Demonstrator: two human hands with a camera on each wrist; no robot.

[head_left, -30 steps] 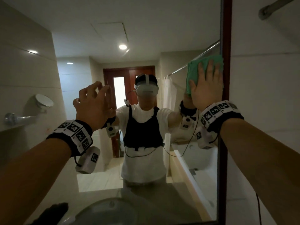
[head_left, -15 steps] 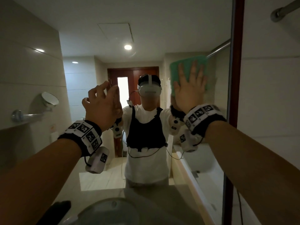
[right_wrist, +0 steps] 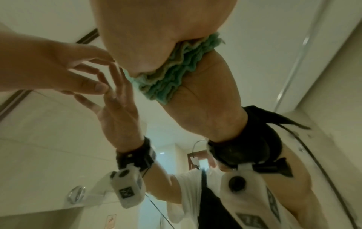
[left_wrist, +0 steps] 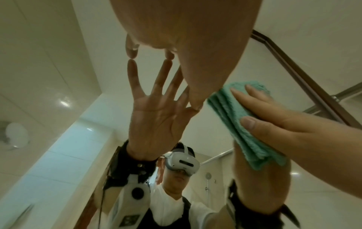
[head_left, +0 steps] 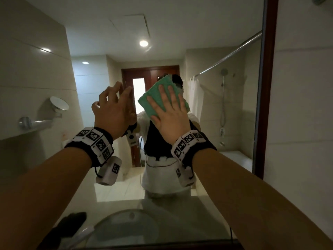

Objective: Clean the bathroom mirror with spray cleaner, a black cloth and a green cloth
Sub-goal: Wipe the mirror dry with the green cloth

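The bathroom mirror (head_left: 225, 123) fills the head view. My right hand (head_left: 169, 116) lies flat on the folded green cloth (head_left: 155, 98) and presses it against the glass at the middle, over my reflected head. In the right wrist view the green cloth (right_wrist: 172, 74) is bunched under the palm. My left hand (head_left: 115, 109) is just left of it, fingers spread, and its fingertips (left_wrist: 131, 54) touch the glass with nothing in them. The black cloth (head_left: 68, 226) shows in the mirror's lower left corner. I see no spray cleaner.
The mirror's dark wooden frame (head_left: 268, 87) runs down the right, with a tiled wall (head_left: 302, 123) beyond it. The glass reflects a round wall mirror (head_left: 59, 103) at left, a basin (head_left: 126, 228) at the bottom and a shower rail (head_left: 230, 55).
My right hand has slid the green cloth leftward across the glass, from the right frame to the middle. The left hand has kept its place on the mirror.
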